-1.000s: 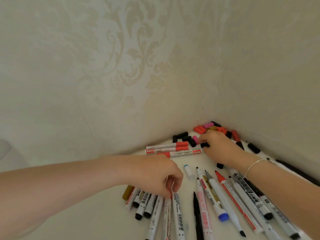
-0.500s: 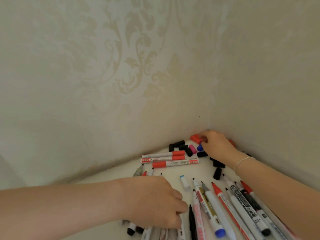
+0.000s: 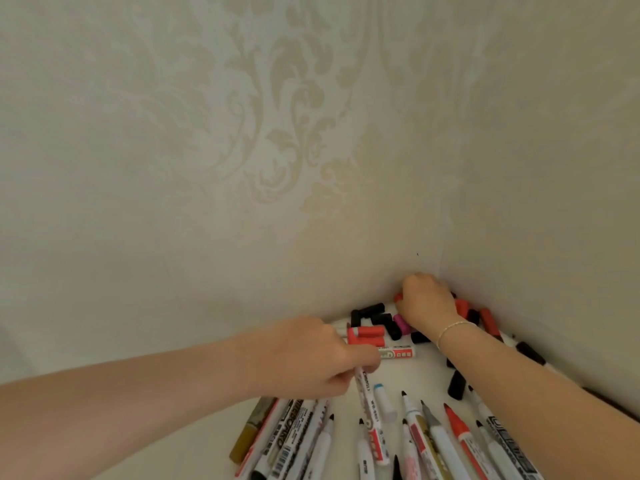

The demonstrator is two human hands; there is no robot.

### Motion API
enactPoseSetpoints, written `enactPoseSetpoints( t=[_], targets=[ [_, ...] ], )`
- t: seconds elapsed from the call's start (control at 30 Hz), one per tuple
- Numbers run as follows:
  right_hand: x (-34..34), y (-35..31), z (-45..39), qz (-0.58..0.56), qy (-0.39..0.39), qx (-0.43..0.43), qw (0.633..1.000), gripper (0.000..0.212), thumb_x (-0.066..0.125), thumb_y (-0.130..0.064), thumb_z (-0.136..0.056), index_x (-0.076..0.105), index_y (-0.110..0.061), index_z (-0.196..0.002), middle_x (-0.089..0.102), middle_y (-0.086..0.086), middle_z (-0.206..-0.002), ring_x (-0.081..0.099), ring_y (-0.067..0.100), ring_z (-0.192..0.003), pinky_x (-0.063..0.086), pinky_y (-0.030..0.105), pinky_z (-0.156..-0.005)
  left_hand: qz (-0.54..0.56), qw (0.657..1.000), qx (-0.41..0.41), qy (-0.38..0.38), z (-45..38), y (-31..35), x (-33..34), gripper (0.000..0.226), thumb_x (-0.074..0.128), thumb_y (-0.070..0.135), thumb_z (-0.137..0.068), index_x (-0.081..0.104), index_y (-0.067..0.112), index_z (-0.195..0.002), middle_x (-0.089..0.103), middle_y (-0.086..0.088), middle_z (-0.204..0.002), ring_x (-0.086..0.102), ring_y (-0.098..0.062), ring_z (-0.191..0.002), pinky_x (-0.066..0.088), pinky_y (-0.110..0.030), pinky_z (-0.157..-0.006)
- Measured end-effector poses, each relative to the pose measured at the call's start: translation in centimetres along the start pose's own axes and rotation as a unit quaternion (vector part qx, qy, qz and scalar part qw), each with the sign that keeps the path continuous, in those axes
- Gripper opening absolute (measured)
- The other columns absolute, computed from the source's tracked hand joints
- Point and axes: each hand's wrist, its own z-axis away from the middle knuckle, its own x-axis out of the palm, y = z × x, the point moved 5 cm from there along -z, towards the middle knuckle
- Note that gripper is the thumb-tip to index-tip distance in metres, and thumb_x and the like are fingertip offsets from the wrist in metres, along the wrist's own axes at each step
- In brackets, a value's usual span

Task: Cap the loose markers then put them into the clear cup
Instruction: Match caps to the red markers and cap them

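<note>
Both forearms bare, no sleeves in view. Thin silvery beaded chain bracelet (image 3: 454, 328) worn at wrist of right hand (image 3: 426, 299). Left hand (image 3: 311, 355) without rings or bands visible.

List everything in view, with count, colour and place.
held marker: one, white barrel with red print, pinched by left hand, mid-table
uncapped markers: a dozen or more, mostly white barrels with black, red and grey tips, one gold, fanned along near edge
capped red markers: two or three, red caps, behind left hand
loose caps: many, black, red, one pink, piled in far corner
table: one, white
wallpaper: cream, damask pattern, both walls
bracelet: one, silver, right wrist
left hand: grips held marker
right hand: over caps in corner
</note>
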Motion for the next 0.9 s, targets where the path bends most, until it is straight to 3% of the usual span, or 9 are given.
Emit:
enactPoseSetpoints(
  t=[0.1,0.2,0.27,0.33,0.37,0.43,0.5,0.63,0.9],
  targets=[
    [-0.4,0.5,0.3,-0.081,0.027,0.009,0.996,0.016,0.052,-0.019,-0.089,0.061,-0.005,-0.091,0.065,0.012,-0.097,0.059,0.029,-0.091,0.043,0.031,-0.073,0.156,0.981,0.002,0.112,-0.1,-0.2,-0.7,0.021,0.049,0.026,-0.093,0.054,0.030,-0.113,0.065,0.005,-0.082,0.062,-0.011,-0.070,0.053,-0.029,-0.071],
    [-1.2,1.1,0.6,-0.280,0.036,0.052,0.958,0.019,0.057,-0.022,-0.090,0.062,-0.004,-0.093,0.065,0.010,-0.089,0.060,0.024,-0.080,0.049,0.032,-0.069,0.384,0.905,-0.064,0.174,-0.4,-0.8,-0.4,0.009,0.063,0.034,-0.089,0.055,0.033,-0.092,0.067,0.004,-0.076,0.056,-0.005,-0.056,0.050,-0.026,-0.061],
    [-2.2,1.1,1.0,-0.450,0.017,0.085,0.889,0.016,0.062,-0.020,-0.089,0.063,-0.005,-0.094,0.066,0.010,-0.085,0.060,0.018,-0.072,0.048,0.027,-0.064,0.479,0.840,-0.098,0.236,-0.8,-1.5,-0.7,0.015,0.068,0.024,-0.087,0.053,0.026,-0.083,0.065,-0.001,-0.074,0.058,-0.015,-0.058,0.049,-0.034,-0.063],
    [-3.7,1.0,1.5,-0.592,-0.009,0.113,0.798,0.014,0.064,-0.014,-0.088,0.064,-0.004,-0.096,0.066,0.013,-0.080,0.061,0.019,-0.065,0.050,0.034,-0.065,0.542,0.786,-0.135,0.265,-1.1,-2.2,-1.1,0.020,0.064,0.013,-0.089,0.046,0.020,-0.083,0.068,-0.014,-0.083,0.063,-0.031,-0.072,0.051,-0.047,-0.074],
    [-4.7,1.0,1.9,-0.640,-0.020,0.116,0.759,0.014,0.064,-0.010,-0.087,0.065,-0.002,-0.098,0.065,0.014,-0.078,0.060,0.019,-0.063,0.051,0.035,-0.063,0.569,0.762,-0.158,0.266,-1.2,-2.6,-1.3,0.021,0.061,0.010,-0.089,0.042,0.018,-0.083,0.070,-0.017,-0.090,0.063,-0.031,-0.071,0.051,-0.047,-0.076],
    [-7.1,0.9,2.7,-0.706,-0.039,0.089,0.702,0.016,0.061,-0.001,-0.087,0.066,0.003,-0.101,0.065,0.013,-0.083,0.058,0.015,-0.065,0.053,0.023,-0.060,0.607,0.726,-0.186,0.265,-1.2,-2.9,-1.7,0.020,0.054,0.006,-0.092,0.038,0.016,-0.083,0.070,-0.019,-0.097,0.056,-0.021,-0.063,0.047,-0.037,-0.067],
    [-9.1,0.5,3.5,-0.738,-0.063,0.050,0.670,0.018,0.057,0.004,-0.087,0.067,0.003,-0.102,0.067,0.012,-0.087,0.058,0.013,-0.066,0.053,0.019,-0.060,0.632,0.702,-0.189,0.269,-1.2,-3.0,-2.3,0.012,0.049,0.005,-0.094,0.040,0.012,-0.092,0.069,-0.012,-0.094,0.048,-0.014,-0.058,0.045,-0.028,-0.059],
    [-11.1,0.3,4.5,-0.711,-0.077,0.015,0.698,0.018,0.058,0.006,-0.085,0.065,0.005,-0.102,0.064,0.012,-0.076,0.059,0.014,-0.064,0.052,0.020,-0.061,0.639,0.696,-0.192,0.264,-0.8,-3.0,-2.9,0.014,0.047,0.010,-0.095,0.046,0.011,-0.110,0.066,-0.001,-0.091,0.044,-0.011,-0.062,0.044,-0.023,-0.047],
    [-11.9,0.1,5.6,-0.675,-0.100,-0.005,0.731,0.018,0.054,0.004,-0.089,0.069,0.000,-0.098,0.073,0.014,-0.085,0.064,0.014,-0.067,0.055,0.021,-0.065,0.630,0.714,-0.163,0.258,-0.3,-2.1,-3.9,0.013,0.050,0.009,-0.093,0.052,0.015,-0.105,0.070,0.001,-0.086,0.044,-0.014,-0.067,0.028,-0.022,-0.043]
  ],
)
